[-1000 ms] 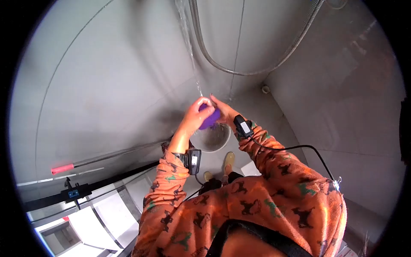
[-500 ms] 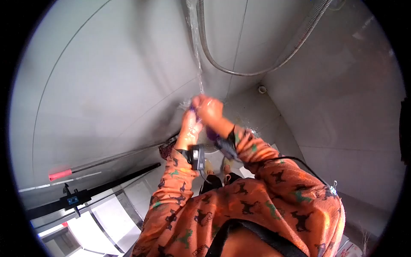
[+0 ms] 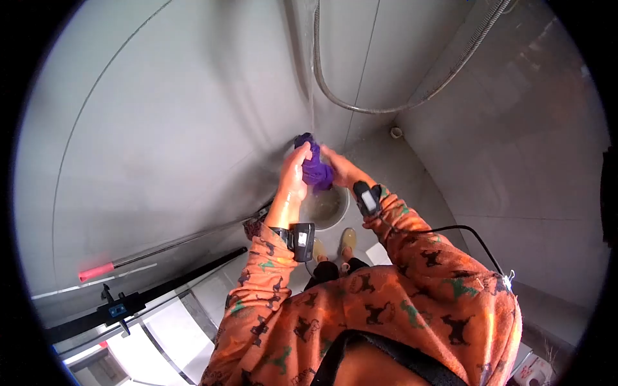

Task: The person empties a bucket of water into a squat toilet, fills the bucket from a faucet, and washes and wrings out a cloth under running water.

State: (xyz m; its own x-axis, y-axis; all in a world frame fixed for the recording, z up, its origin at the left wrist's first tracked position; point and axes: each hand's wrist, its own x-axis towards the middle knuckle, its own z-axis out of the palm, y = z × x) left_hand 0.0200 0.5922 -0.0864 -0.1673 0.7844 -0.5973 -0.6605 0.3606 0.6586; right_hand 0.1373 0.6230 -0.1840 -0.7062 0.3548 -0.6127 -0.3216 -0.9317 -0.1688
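Observation:
A wet, bunched purple cloth (image 3: pixel 316 171) is between my hands, over a round bucket (image 3: pixel 327 212) that holds water. My left hand (image 3: pixel 295 172) is closed round the cloth's left side, thumb upward, and its skin glistens with water. On the other side, my right hand (image 3: pixel 340 168) grips the cloth's right edge, its fingers partly hidden. A thin stream of water (image 3: pixel 312 106) runs down just above the cloth. Each wrist bears a strapped black device, the left one (image 3: pixel 302 241) and the right one (image 3: pixel 367 198).
A flexible metal hose (image 3: pixel 360 110) hangs in a loop from above. Grey walls meet in the corner, near a short white pipe end (image 3: pixel 396 132). On the left leans a long pole with a pink handle (image 3: pixel 96 271). My feet (image 3: pixel 348 241) stand below the bucket.
My hands have moved apart, the right one going right and down. More of the purple cloth shows, and the bucket has come into view. The water stream looks thinner.

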